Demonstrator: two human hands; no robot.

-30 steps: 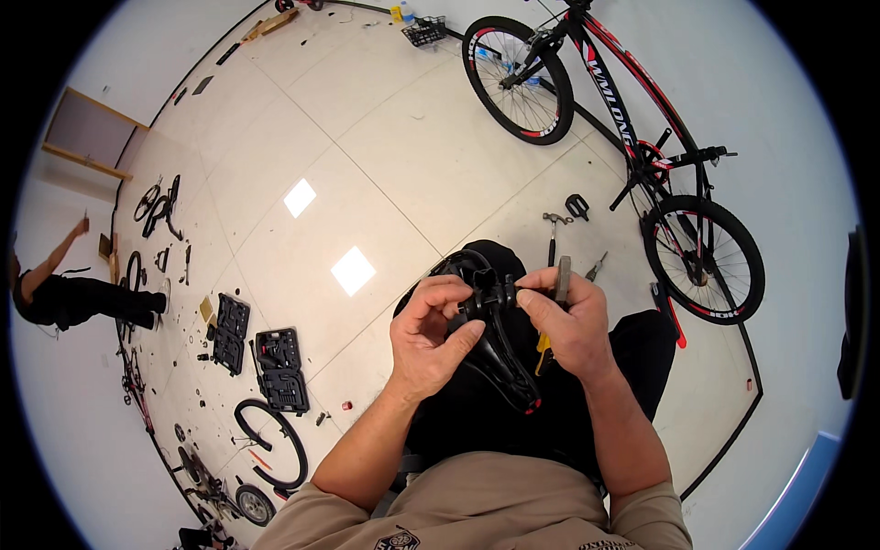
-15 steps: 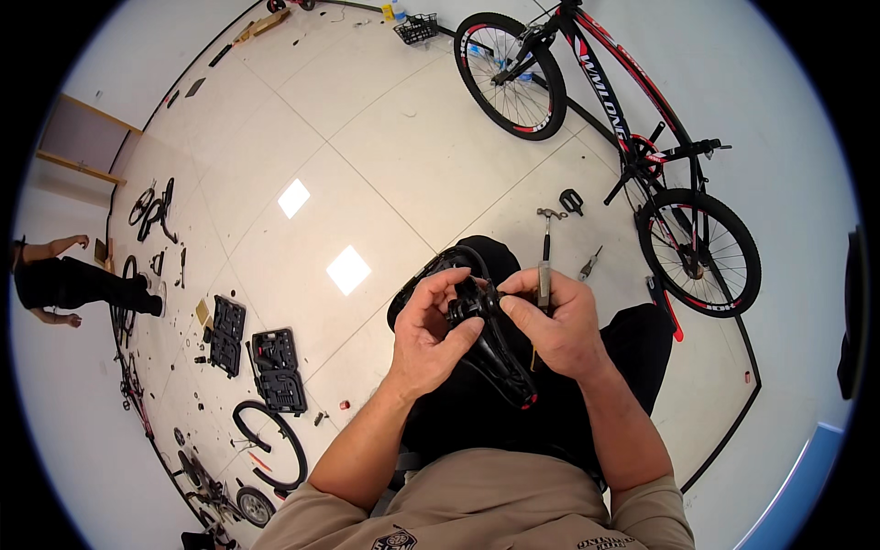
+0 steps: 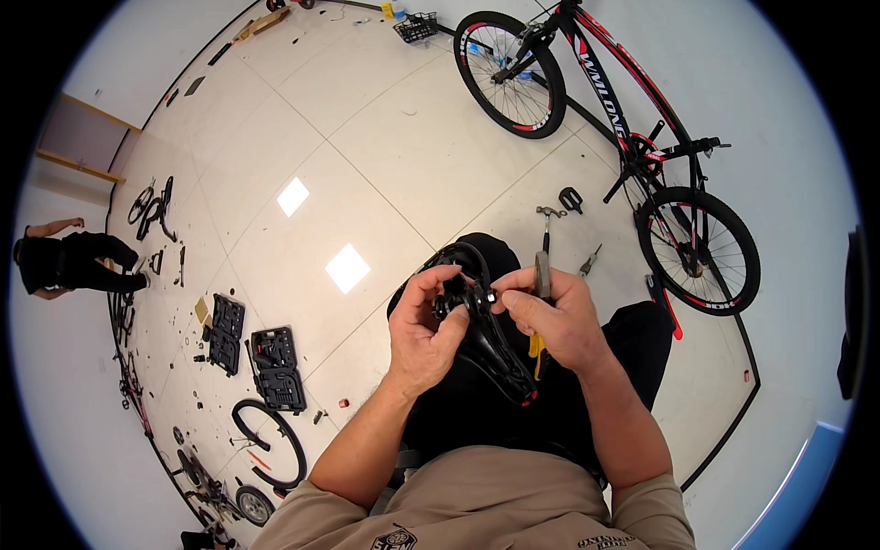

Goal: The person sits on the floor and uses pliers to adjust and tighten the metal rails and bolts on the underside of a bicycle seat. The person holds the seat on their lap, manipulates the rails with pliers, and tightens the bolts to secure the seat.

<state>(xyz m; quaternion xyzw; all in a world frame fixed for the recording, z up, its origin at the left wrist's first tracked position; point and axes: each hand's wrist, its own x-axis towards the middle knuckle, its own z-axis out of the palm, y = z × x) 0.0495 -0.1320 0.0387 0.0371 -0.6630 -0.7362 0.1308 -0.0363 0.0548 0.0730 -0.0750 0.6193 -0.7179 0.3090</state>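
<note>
saddle [image 3: 500, 356]: at 5 o'clock from centre
left hand [image 3: 423, 325]: clamped on saddle
right hand [image 3: 555, 319]: clasping tool [image 3: 542, 273]; contact with fastener [image 3: 491, 298], i cannot tell
step: working the fastener, i judge
next: i'd steady the saddle

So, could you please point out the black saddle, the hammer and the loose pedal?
Black saddle [image 3: 497, 356], head view: on its narrowing nose.
Hammer [image 3: 547, 235], head view: on its handle.
Loose pedal [image 3: 570, 201], head view: on its middle.

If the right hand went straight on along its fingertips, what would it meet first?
Probably the saddle clamp, just left of the right hand; whether they already touch is unclear.
</note>
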